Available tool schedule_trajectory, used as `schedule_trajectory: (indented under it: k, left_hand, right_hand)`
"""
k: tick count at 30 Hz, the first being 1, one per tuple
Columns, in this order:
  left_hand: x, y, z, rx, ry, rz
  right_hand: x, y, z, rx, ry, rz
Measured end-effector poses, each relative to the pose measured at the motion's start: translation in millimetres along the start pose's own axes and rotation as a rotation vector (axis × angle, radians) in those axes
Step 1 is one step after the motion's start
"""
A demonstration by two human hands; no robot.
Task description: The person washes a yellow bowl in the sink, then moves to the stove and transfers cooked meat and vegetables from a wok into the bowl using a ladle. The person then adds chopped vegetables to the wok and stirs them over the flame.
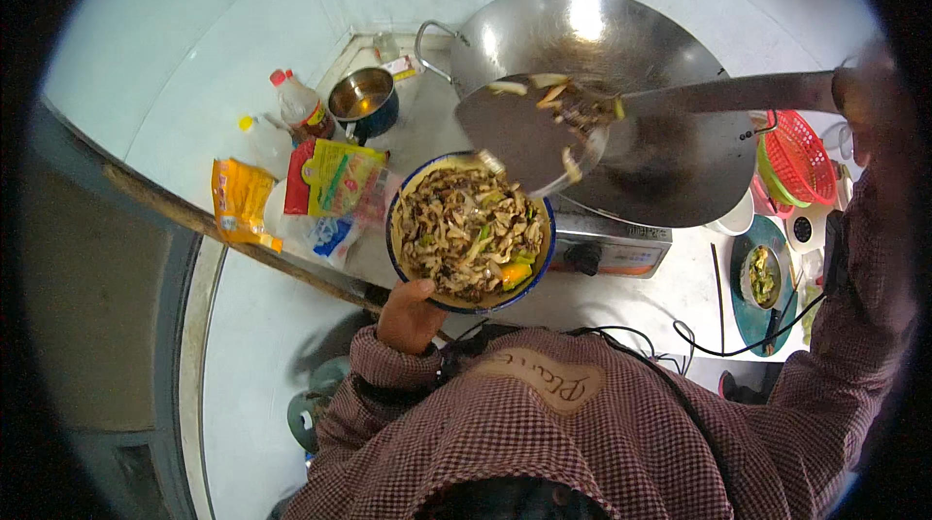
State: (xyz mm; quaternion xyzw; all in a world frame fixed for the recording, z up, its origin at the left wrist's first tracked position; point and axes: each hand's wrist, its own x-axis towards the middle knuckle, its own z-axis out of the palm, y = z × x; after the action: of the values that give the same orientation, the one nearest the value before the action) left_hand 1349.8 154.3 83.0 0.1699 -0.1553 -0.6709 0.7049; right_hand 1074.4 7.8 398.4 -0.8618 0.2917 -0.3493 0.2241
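Note:
My left hand (411,312) grips the near rim of a blue-rimmed enamel bowl (551,229) filled with cooked mushroom-like strips (466,236) and some green and orange pieces. At the right edge my right hand (863,108), dim and partly in shadow, holds the handle end of a metal wok spatula (502,123). The spatula's broad blade is just above the bowl's far right side, with some food pieces on it. Behind the blade a large steel wok (655,178) stands tilted over a portable stove (630,258); a dark patch shows on its inner wall.
Left of the bowl are seasoning packets (338,174), an orange packet (244,199), bottles (302,108) and a small pot (364,108). At right are a red plastic basket (808,163), a small bowl of greens (763,276) on a green board (746,331), and a black cable (728,354).

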Motion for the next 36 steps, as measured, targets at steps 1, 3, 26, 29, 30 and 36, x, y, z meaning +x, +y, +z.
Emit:
schedule_trajectory:
  k: [1, 3, 26, 29, 30, 36]
  left_hand:
    - [-1, 0, -1, 0.114, -0.049, 0.062]
    - [-4, -1, -4, 0.177, -0.095, 0.079]
    - [-3, -102, 30, 0.037, -0.134, -0.422]
    - [2, -150, 55, 0.052, -0.075, -0.425]
    - [6, -167, 63, 0.049, -0.088, -0.431]
    - [36, -266, 83, 0.06, -0.075, -0.489]
  right_hand:
    - [-4, -3, 0, 0.014, 0.019, 0.01]
    - [-15, -5, 3, 0.068, 0.067, 0.061]
    - [-302, 37, -36, 0.483, 1.128, 0.478]
    - [-354, 43, -64, 0.503, 1.189, 0.53]
    - [-372, 48, -71, 0.512, 1.221, 0.532]
    - [-433, 92, -110, 0.472, 1.226, 0.588]
